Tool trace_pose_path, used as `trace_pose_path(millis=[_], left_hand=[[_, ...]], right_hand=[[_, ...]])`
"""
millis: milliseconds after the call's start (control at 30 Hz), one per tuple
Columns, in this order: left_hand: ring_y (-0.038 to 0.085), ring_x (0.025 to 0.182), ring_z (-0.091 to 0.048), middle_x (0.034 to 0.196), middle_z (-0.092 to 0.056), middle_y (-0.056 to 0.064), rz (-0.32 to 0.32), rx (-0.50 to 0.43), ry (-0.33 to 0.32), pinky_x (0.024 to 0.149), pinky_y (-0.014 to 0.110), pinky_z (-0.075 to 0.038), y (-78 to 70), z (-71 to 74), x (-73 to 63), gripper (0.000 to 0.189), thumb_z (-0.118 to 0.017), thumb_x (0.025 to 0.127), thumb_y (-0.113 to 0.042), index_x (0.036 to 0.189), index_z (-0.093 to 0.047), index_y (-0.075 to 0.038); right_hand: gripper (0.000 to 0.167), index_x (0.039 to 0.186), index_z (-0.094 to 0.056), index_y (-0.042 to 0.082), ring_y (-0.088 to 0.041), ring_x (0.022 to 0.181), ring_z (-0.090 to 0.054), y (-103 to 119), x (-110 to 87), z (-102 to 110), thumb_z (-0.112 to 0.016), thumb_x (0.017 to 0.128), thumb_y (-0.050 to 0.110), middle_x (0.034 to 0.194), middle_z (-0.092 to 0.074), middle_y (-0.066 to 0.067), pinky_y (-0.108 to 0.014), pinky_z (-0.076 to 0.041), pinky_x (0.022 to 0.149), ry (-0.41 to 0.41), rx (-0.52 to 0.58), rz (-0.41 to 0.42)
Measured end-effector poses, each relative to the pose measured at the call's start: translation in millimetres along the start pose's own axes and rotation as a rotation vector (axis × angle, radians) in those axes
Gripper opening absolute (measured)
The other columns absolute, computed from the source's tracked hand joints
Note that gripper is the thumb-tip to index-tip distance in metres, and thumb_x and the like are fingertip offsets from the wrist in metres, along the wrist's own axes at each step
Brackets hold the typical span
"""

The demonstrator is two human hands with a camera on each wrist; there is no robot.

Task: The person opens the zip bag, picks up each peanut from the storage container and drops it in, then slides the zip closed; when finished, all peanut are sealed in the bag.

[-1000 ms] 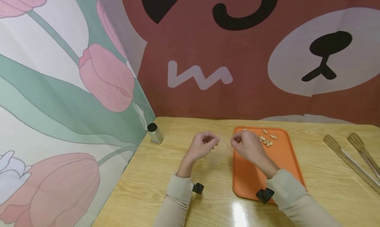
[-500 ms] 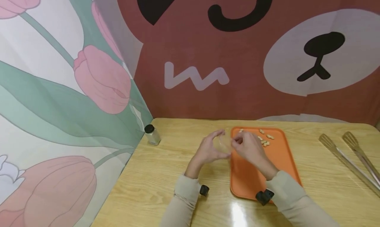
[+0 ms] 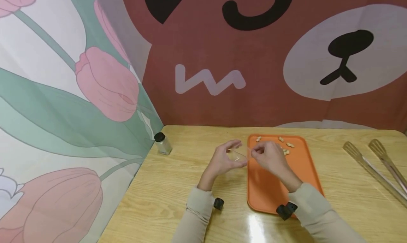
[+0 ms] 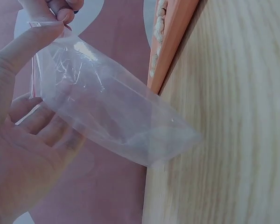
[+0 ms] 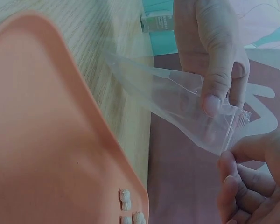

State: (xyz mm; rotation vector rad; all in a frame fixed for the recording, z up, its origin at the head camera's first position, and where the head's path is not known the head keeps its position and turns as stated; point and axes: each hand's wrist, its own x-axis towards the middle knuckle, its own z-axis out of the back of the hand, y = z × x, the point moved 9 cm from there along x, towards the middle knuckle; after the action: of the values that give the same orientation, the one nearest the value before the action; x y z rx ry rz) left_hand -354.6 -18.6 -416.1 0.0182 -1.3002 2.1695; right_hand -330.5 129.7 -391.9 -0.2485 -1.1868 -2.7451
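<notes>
A clear zip-lock bag [image 4: 112,102] with a pink line at its mouth hangs between the two hands, with no contents visible. My left hand [image 3: 221,161] holds it near the mouth, thumb on one side and fingers spread on the other. In the right wrist view the left thumb [image 5: 213,95] lies against the plastic. My right hand [image 3: 270,157] pinches a corner of the bag's mouth between thumb and index finger, over the left edge of the orange tray [image 3: 270,197]. Several peanuts [image 3: 290,144] lie at the tray's far end, some hidden behind the right hand.
A small jar [image 3: 163,145] with a black lid stands at the table's far left corner. Metal tongs [image 3: 369,165] with slotted ends lie right of the tray. Printed cloths hang behind and left of the wooden table [image 3: 152,197].
My left hand has moved right, towards the right hand, and its fingers have spread from a pinch to a wide hold round the bag's mouth. The right hand keeps its pinch with little movement.
</notes>
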Motion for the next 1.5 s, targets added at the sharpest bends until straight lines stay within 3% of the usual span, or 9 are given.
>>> trace_pose_path(millis=[167,367,467,600,733,933,1200,1433,1500], left_hand=[[0.015,0.123,-0.055,0.132,-0.063,0.001,0.001,0.002,0.016,0.096,0.036,-0.046,0.6,-0.6,0.0,0.073,-0.086,0.077,-0.02,0.142,-0.053,-0.009],[0.023,0.121,-0.057,0.131,-0.064,0.005,0.0,0.007,0.041,0.097,0.041,-0.047,1.5,-3.4,0.9,0.076,-0.086,0.077,-0.017,0.143,-0.051,-0.006],[0.019,0.12,-0.057,0.13,-0.064,0.005,-0.001,0.017,0.034,0.097,0.039,-0.047,2.3,-3.1,1.0,0.076,-0.087,0.076,-0.016,0.142,-0.051,-0.006],[0.015,0.119,-0.056,0.13,-0.064,0.004,0.006,0.024,0.026,0.096,0.033,-0.047,4.6,-2.2,-0.2,0.077,-0.087,0.075,-0.014,0.143,-0.051,-0.006],[0.016,0.12,-0.056,0.13,-0.064,0.005,0.009,0.023,0.027,0.096,0.03,-0.046,6.5,-1.3,-0.8,0.078,-0.087,0.074,-0.01,0.143,-0.051,-0.006],[0.016,0.119,-0.056,0.13,-0.064,0.005,0.018,-0.004,0.028,0.096,0.032,-0.046,8.4,2.6,-1.5,0.078,-0.086,0.075,-0.012,0.144,-0.05,-0.007],[0.027,0.123,-0.055,0.133,-0.061,0.015,0.041,-0.094,0.037,0.099,0.042,-0.045,11.4,6.4,-3.2,0.076,-0.085,0.077,-0.007,0.144,-0.049,-0.005],[0.017,0.12,-0.056,0.131,-0.063,0.005,0.025,-0.086,0.047,0.097,0.032,-0.045,9.4,1.0,-4.2,0.075,-0.086,0.077,-0.014,0.144,-0.051,-0.008],[0.018,0.121,-0.056,0.132,-0.063,0.007,0.028,-0.086,0.054,0.098,0.033,-0.045,8.6,0.0,-3.9,0.075,-0.086,0.078,-0.015,0.144,-0.051,-0.008]], right_hand=[[0.018,0.093,-0.076,0.0,-0.015,0.061,-0.06,-0.2,0.0,-0.8,-0.062,0.09,0.009,0.08,-0.071,-0.006,-0.034,-0.048,0.056,0.008,0.015,-0.001],[0.018,0.093,-0.076,-0.001,-0.015,0.06,-0.059,0.9,-1.2,0.2,-0.062,0.09,0.01,0.081,-0.071,-0.007,-0.034,-0.048,0.055,0.008,0.022,-0.001],[0.022,0.1,-0.076,-0.001,-0.017,0.066,-0.062,0.5,-1.4,1.9,-0.062,0.093,0.014,0.087,-0.072,-0.009,-0.034,-0.049,0.057,0.028,0.021,-0.017],[0.028,0.11,-0.075,0.0,-0.021,0.078,-0.064,-0.6,1.7,11.6,-0.063,0.096,0.022,0.095,-0.072,-0.009,-0.035,-0.05,0.061,0.05,-0.004,-0.028],[0.028,0.109,-0.075,0.001,-0.022,0.078,-0.063,-6.2,10.6,31.0,-0.065,0.096,0.024,0.093,-0.071,-0.007,-0.034,-0.047,0.06,0.044,-0.073,-0.008],[0.022,0.106,-0.072,-0.004,-0.024,0.071,-0.062,-38.5,26.5,51.1,-0.067,0.094,0.014,0.093,-0.069,-0.015,-0.038,-0.049,0.058,0.084,-0.188,0.035],[0.017,0.105,-0.073,-0.004,-0.036,0.092,-0.065,-84.0,30.8,20.8,-0.071,0.088,0.001,0.1,-0.069,-0.016,-0.049,-0.054,0.075,0.345,-0.349,0.179],[0.015,0.096,-0.075,0.002,-0.032,0.085,-0.066,-104.2,25.8,17.2,-0.072,0.084,-0.006,0.093,-0.071,-0.01,-0.047,-0.055,0.072,0.32,-0.485,0.238],[0.016,0.096,-0.075,0.002,-0.032,0.084,-0.066,-109.8,25.1,17.8,-0.072,0.083,-0.008,0.092,-0.07,-0.01,-0.048,-0.055,0.072,0.307,-0.494,0.236]])
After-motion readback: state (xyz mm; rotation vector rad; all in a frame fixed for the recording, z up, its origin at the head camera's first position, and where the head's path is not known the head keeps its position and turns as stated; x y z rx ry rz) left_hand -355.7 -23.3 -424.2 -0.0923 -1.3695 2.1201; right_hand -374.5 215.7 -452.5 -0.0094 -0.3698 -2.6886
